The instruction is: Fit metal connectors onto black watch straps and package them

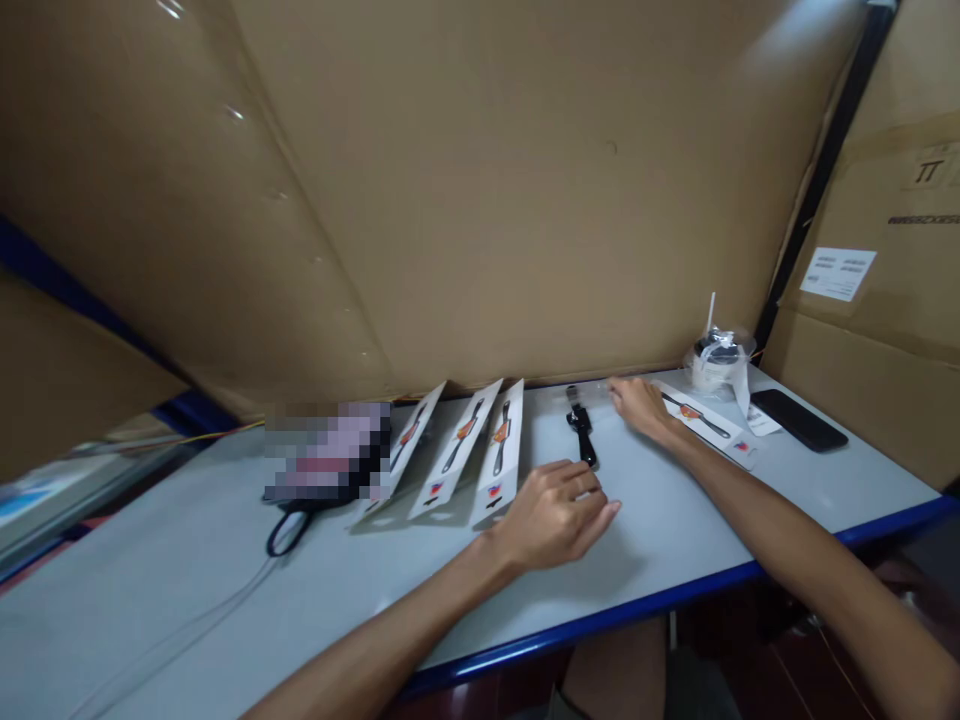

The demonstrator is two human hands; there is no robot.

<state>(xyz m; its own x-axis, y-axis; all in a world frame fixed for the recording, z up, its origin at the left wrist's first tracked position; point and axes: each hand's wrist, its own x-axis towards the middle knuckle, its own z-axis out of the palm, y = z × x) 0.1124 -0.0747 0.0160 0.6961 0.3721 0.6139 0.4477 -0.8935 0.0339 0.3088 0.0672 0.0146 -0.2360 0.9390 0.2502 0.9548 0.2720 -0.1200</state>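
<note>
A loose black watch strap [581, 432] lies on the pale table [225, 560] between my two hands. My left hand [555, 512] hovers just below its near end, fingers loosely curled, holding nothing that I can see. My right hand [637, 405] rests flat further back, fingers stretched toward the strap's far end, beside a white packaging card [705, 422] with a strap on it. Three more white cards with straps [469, 447] lie side by side to the left of my left hand.
A black phone [799, 419] lies at the right end, near a plastic cup with a straw [716, 362]. A blurred object with a black cord [330, 460] sits left of the cards. Cardboard walls close in the back and right. The blue table edge [637, 610] runs along the front.
</note>
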